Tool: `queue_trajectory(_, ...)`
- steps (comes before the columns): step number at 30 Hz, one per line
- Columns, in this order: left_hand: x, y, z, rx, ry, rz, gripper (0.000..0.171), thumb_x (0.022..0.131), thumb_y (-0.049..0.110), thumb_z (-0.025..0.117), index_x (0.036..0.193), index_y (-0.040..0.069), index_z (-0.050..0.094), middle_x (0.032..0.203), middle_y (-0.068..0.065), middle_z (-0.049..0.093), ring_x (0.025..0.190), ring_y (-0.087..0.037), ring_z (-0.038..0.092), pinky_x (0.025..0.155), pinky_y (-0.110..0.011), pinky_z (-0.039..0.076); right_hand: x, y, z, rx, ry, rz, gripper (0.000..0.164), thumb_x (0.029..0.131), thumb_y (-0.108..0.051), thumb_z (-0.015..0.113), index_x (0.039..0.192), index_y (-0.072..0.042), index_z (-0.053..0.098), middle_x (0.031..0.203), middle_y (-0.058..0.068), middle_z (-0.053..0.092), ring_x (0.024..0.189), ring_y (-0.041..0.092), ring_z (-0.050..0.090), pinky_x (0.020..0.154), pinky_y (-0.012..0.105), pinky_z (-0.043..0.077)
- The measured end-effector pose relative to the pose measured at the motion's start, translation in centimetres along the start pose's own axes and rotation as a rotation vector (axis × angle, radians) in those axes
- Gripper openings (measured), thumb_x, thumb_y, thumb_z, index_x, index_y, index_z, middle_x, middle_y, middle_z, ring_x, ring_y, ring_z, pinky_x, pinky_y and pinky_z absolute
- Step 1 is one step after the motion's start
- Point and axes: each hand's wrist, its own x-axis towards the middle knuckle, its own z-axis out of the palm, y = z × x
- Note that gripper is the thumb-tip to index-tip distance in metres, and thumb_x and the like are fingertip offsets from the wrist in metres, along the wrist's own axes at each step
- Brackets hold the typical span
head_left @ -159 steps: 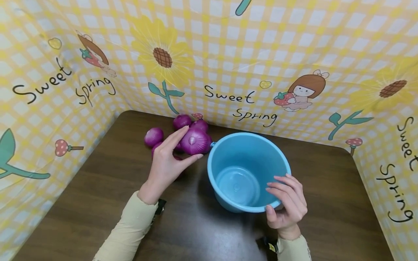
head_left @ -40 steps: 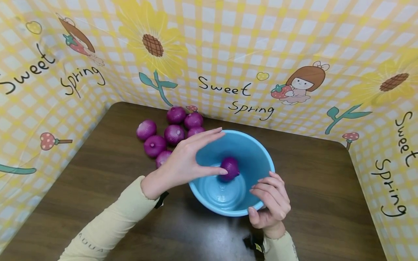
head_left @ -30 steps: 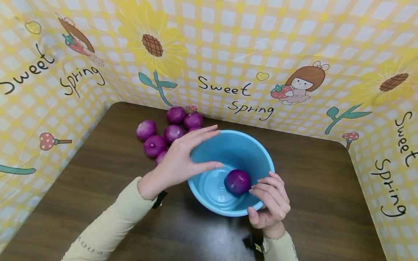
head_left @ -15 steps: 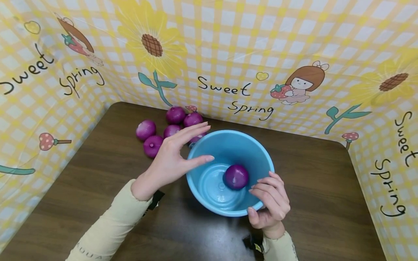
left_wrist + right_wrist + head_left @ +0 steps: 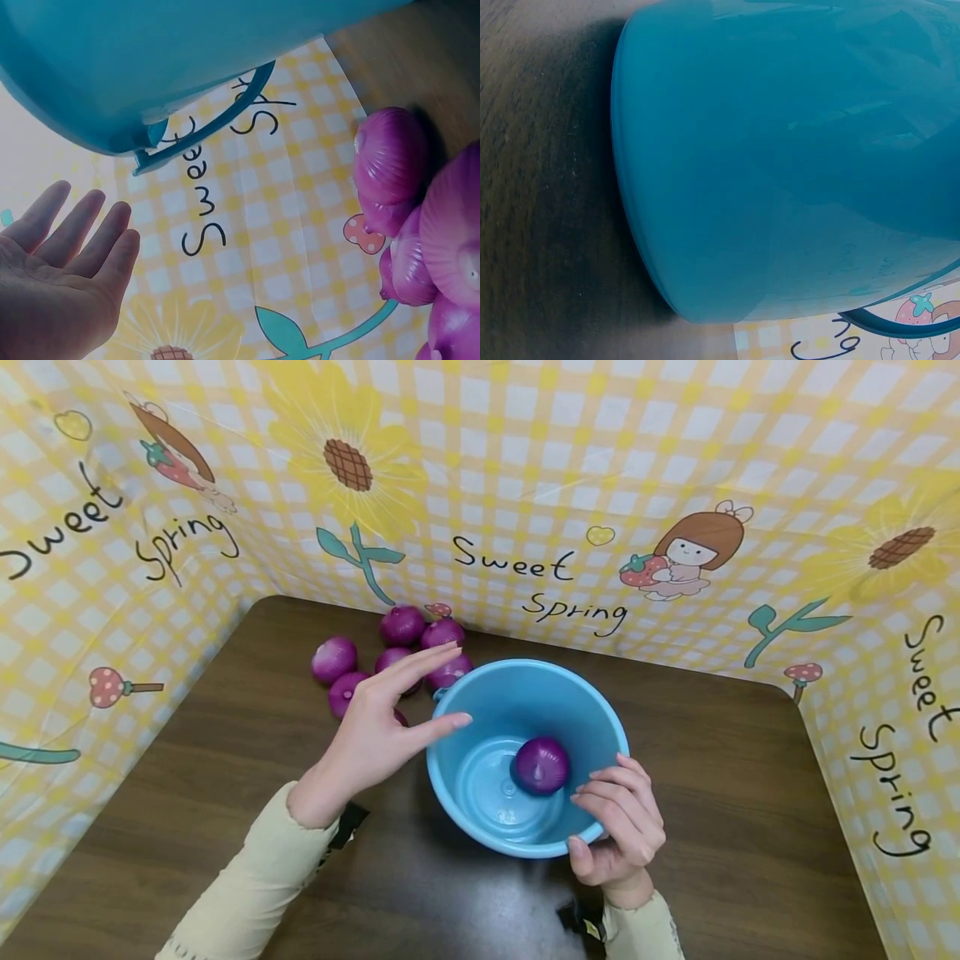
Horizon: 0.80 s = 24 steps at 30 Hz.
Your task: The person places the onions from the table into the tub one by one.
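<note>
A light blue plastic bucket (image 5: 551, 702) stands on the table, with one red onion (image 5: 542, 766) lying at its bottom. My right hand (image 5: 621, 822) grips the bucket's near right rim, fingers over the inside and thumb at the outer edge. My left hand (image 5: 375, 727) holds nothing; its fingers and thumb are spread apart, over the bucket's left rim and in front of the onion pile. In the left wrist view the same hand (image 5: 67, 292) hovers beside the bucket (image 5: 157, 67) and its handle (image 5: 217, 124). The right wrist view shows only the bucket's outer wall (image 5: 765, 172).
Several red onions (image 5: 334, 660) lie in a cluster on the dark wooden table (image 5: 720, 793), left of the bucket and partly hidden by my left hand. A yellow checked cloth (image 5: 517, 493) with flowers and lettering walls the table's back and sides.
Earlier my left hand was at an onion in the pile. An onion dropped into the bucket, rolled and settled. My left hand has drawn back leftward; the right keeps its grip.
</note>
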Motion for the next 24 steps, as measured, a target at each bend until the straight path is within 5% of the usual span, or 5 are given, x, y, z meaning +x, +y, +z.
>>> queue_trajectory(8, -0.4, -0.6, -0.7, 0.034, 0.035, 0.004, 0.070, 0.081, 0.020, 0.090, 0.144, 0.017, 0.060, 0.144, 0.007, 0.057, 0.134, -0.014, 0.051, 0.102, -0.031, 0.049, 0.0, 0.0, -0.1, 0.002, -0.002, -0.001, 0.055, 0.091, -0.042, 0.065, 0.056, 0.001, 0.063, 0.057, 0.013, 0.061, 0.056, 0.034, 0.056, 0.090, 0.046, 0.054)
queue_trajectory(12, -0.7, -1.0, -0.9, 0.026, 0.054, 0.007, 0.069, 0.080, 0.016, 0.090, 0.143, 0.016, 0.061, 0.143, 0.005, 0.058, 0.131, -0.016, 0.053, 0.076, -0.018, 0.053, -0.1, 0.1, -0.1, 0.000, -0.003, -0.001, 0.056, 0.091, -0.042, 0.064, 0.056, 0.001, 0.063, 0.057, 0.013, 0.061, 0.056, 0.034, 0.056, 0.090, 0.046, 0.054)
queue_trajectory(15, -0.9, -1.3, -1.0, 0.015, 0.063, 0.009, 0.069, 0.079, 0.013, 0.090, 0.142, 0.015, 0.062, 0.142, 0.004, 0.059, 0.131, -0.017, 0.053, 0.068, -0.016, 0.052, 0.0, 0.1, -0.1, -0.001, -0.003, -0.002, 0.056, 0.091, -0.042, 0.064, 0.055, 0.001, 0.063, 0.056, 0.013, 0.061, 0.056, 0.034, 0.056, 0.090, 0.045, 0.054)
queue_trajectory(21, -1.2, -1.8, -1.2, 0.012, 0.081, -0.001, 0.069, 0.077, 0.011, 0.092, 0.140, 0.015, 0.064, 0.140, 0.004, 0.061, 0.132, -0.018, 0.052, 0.101, -0.027, 0.048, 0.2, 0.0, 0.0, -0.008, -0.007, -0.003, 0.057, 0.091, -0.042, 0.064, 0.055, 0.001, 0.062, 0.056, 0.013, 0.061, 0.055, 0.033, 0.056, 0.090, 0.044, 0.054)
queue_trajectory(24, -1.3, -2.1, -1.3, 0.027, 0.080, -0.015, 0.069, 0.076, 0.012, 0.092, 0.139, 0.015, 0.065, 0.140, 0.002, 0.061, 0.133, -0.018, 0.052, 0.107, -0.031, 0.044, 0.2, -0.1, 0.0, -0.011, -0.011, -0.001, 0.057, 0.091, -0.043, 0.064, 0.055, 0.001, 0.062, 0.056, 0.013, 0.061, 0.055, 0.033, 0.056, 0.091, 0.044, 0.053)
